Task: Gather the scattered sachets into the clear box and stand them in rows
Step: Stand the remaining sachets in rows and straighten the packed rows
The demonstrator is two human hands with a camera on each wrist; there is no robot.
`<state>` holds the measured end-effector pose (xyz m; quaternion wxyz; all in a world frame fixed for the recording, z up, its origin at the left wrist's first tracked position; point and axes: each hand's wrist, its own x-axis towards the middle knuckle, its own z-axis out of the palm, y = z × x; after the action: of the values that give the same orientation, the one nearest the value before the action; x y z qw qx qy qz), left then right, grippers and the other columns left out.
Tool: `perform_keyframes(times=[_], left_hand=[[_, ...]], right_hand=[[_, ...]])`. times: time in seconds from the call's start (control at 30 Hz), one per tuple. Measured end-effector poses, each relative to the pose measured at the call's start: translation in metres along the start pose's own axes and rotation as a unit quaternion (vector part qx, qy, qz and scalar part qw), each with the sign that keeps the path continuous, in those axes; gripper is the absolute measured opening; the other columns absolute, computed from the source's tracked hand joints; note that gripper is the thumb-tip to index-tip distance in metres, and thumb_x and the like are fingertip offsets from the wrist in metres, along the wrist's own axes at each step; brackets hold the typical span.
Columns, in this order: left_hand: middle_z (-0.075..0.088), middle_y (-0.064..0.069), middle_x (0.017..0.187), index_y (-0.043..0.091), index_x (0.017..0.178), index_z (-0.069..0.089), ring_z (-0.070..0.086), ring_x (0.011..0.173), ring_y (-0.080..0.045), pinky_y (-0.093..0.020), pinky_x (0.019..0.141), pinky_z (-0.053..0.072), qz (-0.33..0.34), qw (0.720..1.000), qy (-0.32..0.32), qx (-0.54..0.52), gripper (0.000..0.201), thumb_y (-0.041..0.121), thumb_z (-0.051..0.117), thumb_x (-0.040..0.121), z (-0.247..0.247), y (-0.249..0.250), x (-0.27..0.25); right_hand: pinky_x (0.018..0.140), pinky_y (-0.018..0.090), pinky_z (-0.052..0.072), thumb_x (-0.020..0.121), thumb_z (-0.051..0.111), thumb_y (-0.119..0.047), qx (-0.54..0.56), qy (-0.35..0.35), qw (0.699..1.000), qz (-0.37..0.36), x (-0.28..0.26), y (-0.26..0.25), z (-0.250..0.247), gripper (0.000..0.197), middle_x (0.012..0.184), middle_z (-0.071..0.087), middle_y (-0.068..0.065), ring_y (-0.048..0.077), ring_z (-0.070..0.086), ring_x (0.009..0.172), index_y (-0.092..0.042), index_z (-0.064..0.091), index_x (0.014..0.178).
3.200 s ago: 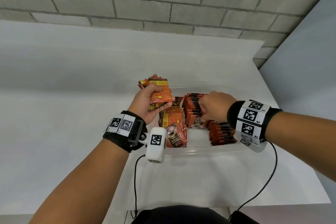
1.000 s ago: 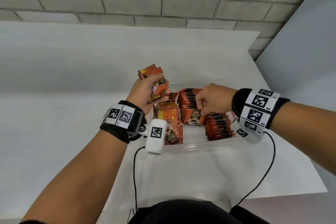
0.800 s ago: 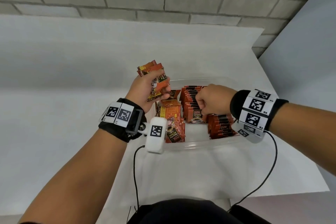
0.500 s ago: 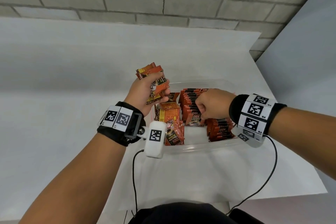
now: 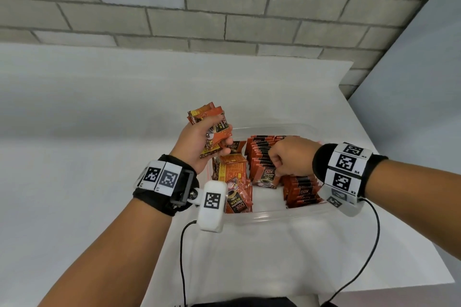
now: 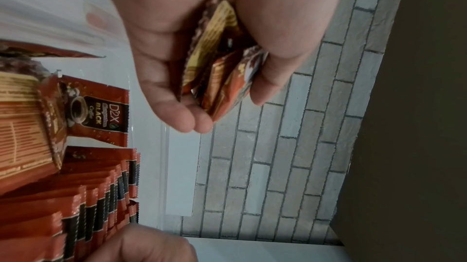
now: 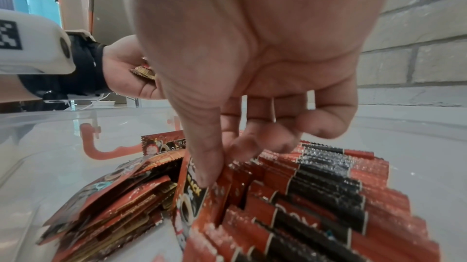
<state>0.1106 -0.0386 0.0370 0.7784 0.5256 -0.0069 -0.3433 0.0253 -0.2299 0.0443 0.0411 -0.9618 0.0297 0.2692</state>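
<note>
Seen from above: clear box [image 5: 279, 213] on a white table [image 5: 74, 182], close to its right edge, with a grey block wall [image 5: 224, 7] beyond. Inside the box, two rows of red-and-black sachets standing on edge: a longer row [image 5: 259, 157] through the middle of the box and a shorter row [image 5: 300, 192] at its right side, nearer the front wall. At the left side of the box, a loose pile [image 5: 232, 177] of sachets lying flat or tilted, some showing yellow printed backs, one against the front wall showing a coffee cup and the words "D2X Black". Left hand [image 5: 199, 143] raised over the box's left rear corner, fingers and thumb curled round a fanned bundle [image 5: 212, 123] of several sachets; in the left wrist view the bundle [image 6: 222, 70] sits clamped between thumb and fingers [image 6: 177, 104]. Right hand [image 5: 290, 157] lowered over the middle row, knuckles up, fingers bent down into the sachets. In the right wrist view, thumb [image 7: 202, 158] pressed on the printed face of the front sachet [image 7: 192, 196] of that row, with bent fingertips [image 7: 247, 146] behind its top edge, pinching it; that sachet leaning slightly away from the packed ones behind it. Marker-printed bands [image 5: 159, 177] on both wrists, with thin black cables [image 5: 183, 257] trailing toward the front edge of the table.
</note>
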Motion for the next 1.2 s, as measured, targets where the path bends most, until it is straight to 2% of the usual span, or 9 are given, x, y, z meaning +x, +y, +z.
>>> perform_keyframes(times=[0.37,0.53,0.67,0.73,0.8,0.87,1.0,1.1,1.2], left_hand=[[0.067,-0.014,0.081,0.005,0.088,0.063,0.065,0.061,-0.023,-0.03,0.054,0.056,-0.019,1.0,-0.017,-0.001,0.015,0.014,0.053,0.094,0.001,-0.001,-0.003],[0.071,-0.018,0.092,0.005,0.104,0.061,0.071,0.072,-0.03,-0.032,0.056,0.059,-0.056,0.997,-0.052,0.002,0.016,0.011,0.05,0.094,0.003,0.0,-0.006],[0.07,-0.025,0.101,0.0,0.106,0.062,0.072,0.08,-0.035,-0.033,0.058,0.06,-0.058,0.995,-0.082,0.001,0.016,0.004,0.055,0.092,0.007,0.003,-0.013],[0.071,-0.023,0.097,0.003,0.109,0.062,0.072,0.078,-0.032,-0.031,0.057,0.06,-0.054,0.993,-0.102,0.0,0.021,0.004,0.058,0.089,0.009,0.004,-0.016],[0.072,-0.019,0.093,0.006,0.11,0.062,0.073,0.073,-0.028,-0.029,0.054,0.059,-0.046,0.992,-0.117,0.013,0.025,0.007,0.061,0.084,0.011,0.004,-0.019],[0.072,-0.016,0.088,0.009,0.109,0.063,0.072,0.068,-0.024,-0.027,0.05,0.058,-0.035,0.991,-0.13,0.026,0.032,0.013,0.064,0.078,0.014,0.003,-0.02],[0.07,-0.012,0.082,0.009,0.11,0.063,0.069,0.065,-0.022,-0.025,0.048,0.057,-0.025,0.989,-0.143,0.035,0.035,0.016,0.065,0.076,0.021,0.0,-0.017],[0.069,-0.014,0.08,0.005,0.11,0.063,0.068,0.063,-0.022,-0.026,0.047,0.056,-0.028,0.989,-0.143,0.031,0.036,0.016,0.066,0.076,0.024,-0.003,-0.014],[0.069,-0.016,0.078,0.004,0.11,0.063,0.068,0.062,-0.024,-0.027,0.046,0.056,-0.019,0.988,-0.147,0.037,0.037,0.013,0.066,0.074,0.026,-0.006,-0.011]], right_hand=[[0.058,0.019,0.037,0.085,0.069,-0.024,-0.009,-0.006,1.0,0.004,0.004,-0.001,0.002,0.019,0.079,0.057,-0.006,0.013,0.054,0.076,-0.022,0.053,0.074],[0.057,0.021,0.035,0.083,0.07,-0.033,0.005,0.002,1.0,0.001,0.001,0.001,0.0,0.018,0.077,0.054,-0.009,0.011,0.052,0.073,-0.023,0.055,0.08],[0.061,0.023,0.04,0.089,0.062,-0.036,0.096,0.032,0.995,-0.017,-0.013,-0.005,-0.02,0.015,0.077,0.055,-0.008,0.011,0.052,0.07,-0.022,0.057,0.088],[0.067,0.024,0.044,0.09,0.06,-0.035,0.188,0.105,0.976,-0.032,-0.023,-0.008,-0.032,0.014,0.086,0.058,-0.007,0.012,0.056,0.076,-0.024,0.057,0.098],[0.065,0.026,0.047,0.091,0.058,-0.036,0.346,0.166,0.923,-0.035,-0.032,-0.014,-0.038,0.017,0.092,0.06,-0.005,0.011,0.057,0.075,-0.026,0.056,0.105],[0.061,0.031,0.053,0.091,0.057,-0.037,0.462,0.171,0.869,-0.035,-0.038,-0.023,-0.036,0.022,0.095,0.06,-0.001,0.013,0.059,0.073,-0.026,0.055,0.11],[0.065,0.037,0.056,0.092,0.06,-0.026,0.462,0.186,0.865,-0.058,-0.037,-0.029,-0.023,0.015,0.095,0.063,0.007,0.016,0.06,0.077,-0.02,0.059,0.105],[0.068,0.036,0.053,0.089,0.064,-0.017,0.516,0.215,0.828,-0.053,-0.035,-0.022,-0.02,0.006,0.086,0.064,0.005,0.017,0.06,0.074,-0.015,0.063,0.094],[0.065,0.03,0.051,0.087,0.066,-0.015,0.521,0.217,0.823,-0.06,-0.037,-0.014,-0.022,0.003,0.076,0.065,0.0,0.01,0.058,0.065,-0.015,0.065,0.09]])
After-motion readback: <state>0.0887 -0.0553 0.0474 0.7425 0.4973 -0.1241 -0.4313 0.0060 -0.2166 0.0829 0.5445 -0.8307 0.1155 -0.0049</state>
